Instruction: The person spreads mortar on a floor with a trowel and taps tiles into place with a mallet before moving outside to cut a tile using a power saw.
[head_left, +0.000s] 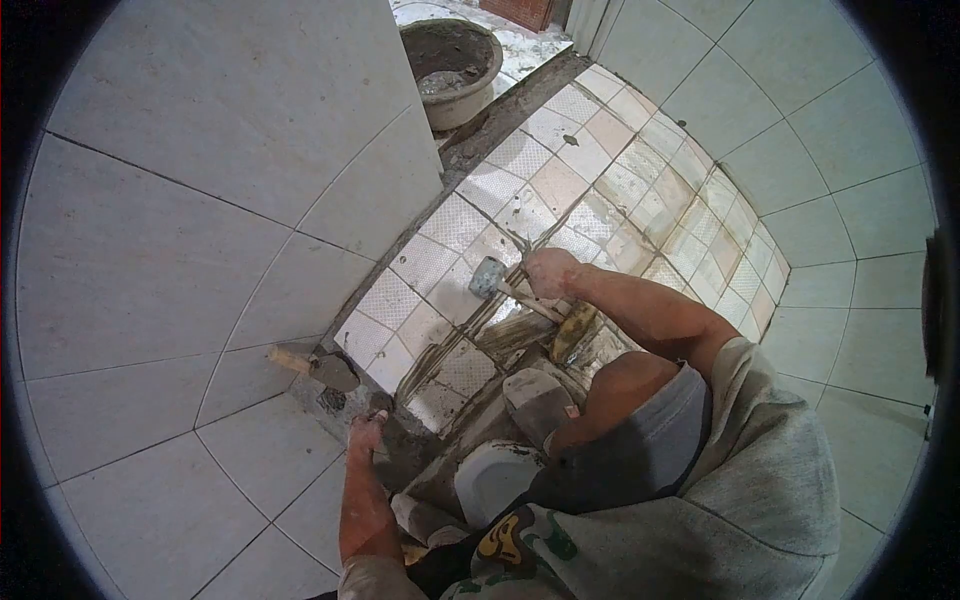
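Note:
My right hand [550, 272] is closed over the tiled floor [455, 222], by a dark joint line; whatever its fingers hold is hidden. Just below it, a mallet [487, 277] with a grey head and pale handle rests on the tiles. My left hand [366, 431] is low at the left, its fingers curled by a small dark lump at the wet mortar edge; what they grip cannot be made out. Beyond that hand lies a trowel [335, 373] with a wooden handle, on grey mortar against the wall.
A mortar tub [455, 80] stands beyond the doorway sill. Large pale wall tiles [190, 220] rise on both sides. Near my feet are a yellowish object [573, 333], my grey shoe [540, 402] and a white rounded fixture [490, 485]. Dark mortar smears cross the floor tiles.

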